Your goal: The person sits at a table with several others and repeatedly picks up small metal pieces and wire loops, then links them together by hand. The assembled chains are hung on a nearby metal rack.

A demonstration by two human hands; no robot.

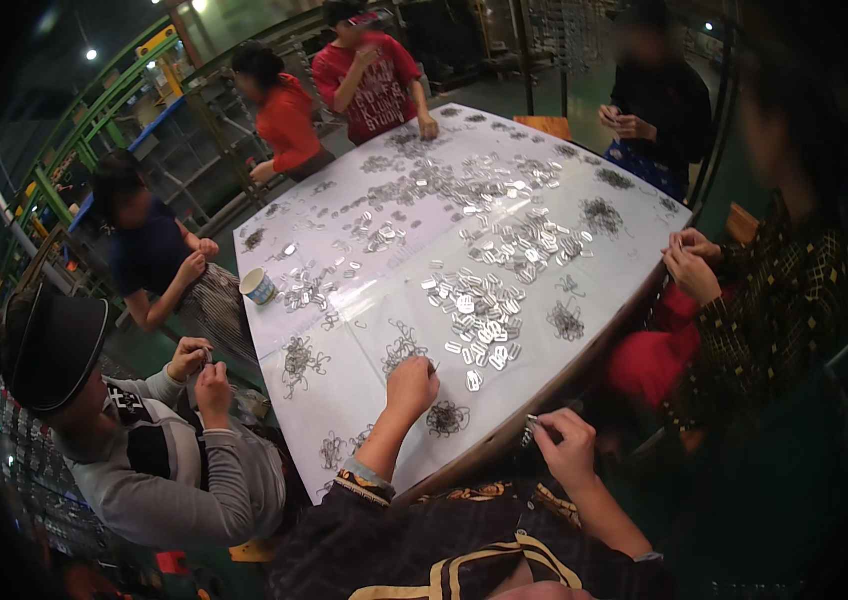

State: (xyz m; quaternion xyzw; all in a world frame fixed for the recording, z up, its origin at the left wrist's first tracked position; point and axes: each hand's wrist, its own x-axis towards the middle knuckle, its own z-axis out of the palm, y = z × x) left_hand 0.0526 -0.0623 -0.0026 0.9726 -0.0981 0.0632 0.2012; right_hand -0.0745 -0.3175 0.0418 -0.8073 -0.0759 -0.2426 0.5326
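Note:
My left hand point(412, 388) is over the near part of the white table point(329, 405), fingers drawn together; what they hold, if anything, is too small to make out. It sits between two loose piles of thin dark bent wire pieces point(447, 419). Just off the near right table edge, my right hand point(568, 446) pinches a small shiny silver metal piece point(530, 430) between thumb and fingers. Beyond my left hand lies a heap of flat, rounded silver metal pieces with slots point(485, 318). A few of these lie apart from it, one close to my left hand.
Several people stand round the table, one in a dark visor point(62, 345) close on my left and one in a dark patterned top point(779, 310) on my right. A paper cup point(259, 287) stands at the left edge. More wire piles point(566, 320) lie along the right side.

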